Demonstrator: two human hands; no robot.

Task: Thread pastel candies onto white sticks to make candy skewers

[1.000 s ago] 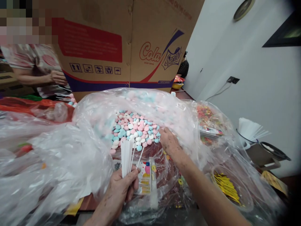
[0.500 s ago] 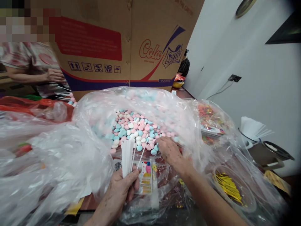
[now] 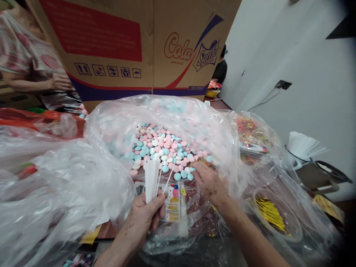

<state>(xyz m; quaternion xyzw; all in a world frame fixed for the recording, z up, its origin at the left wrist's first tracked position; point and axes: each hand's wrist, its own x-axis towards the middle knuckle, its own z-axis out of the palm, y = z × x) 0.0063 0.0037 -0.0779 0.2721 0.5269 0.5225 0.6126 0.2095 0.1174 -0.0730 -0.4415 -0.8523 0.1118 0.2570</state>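
Note:
My left hand (image 3: 148, 211) is closed around a bunch of white sticks (image 3: 152, 180). Most of them stand upright and close together, and a couple of thin ones lean out to the right. Just behind their tips lies a heap of round pink, white and pale blue candies (image 3: 160, 148), spilling from the mouth of a large clear plastic bag (image 3: 116, 111). At the heap's near right edge is my right hand (image 3: 210, 183), palm down with bent fingers. A blue candy (image 3: 192, 169) shows at its fingertips; the thumb is partly hidden.
A big cardboard carton (image 3: 111, 44) stands behind the bag. Crumpled plastic (image 3: 69, 185) covers the left side. To the right are a round tub of gold ties (image 3: 269, 213), a bag of colourful sweets (image 3: 246, 128) and a dark jug (image 3: 317, 176). A co-worker's hand (image 3: 61, 81) is at left.
My right hand has drawn slightly right, with a blue candy at its fingertips. A few candies at the near edge have shifted. My left hand keeps the sticks. The camera view has tilted a little.

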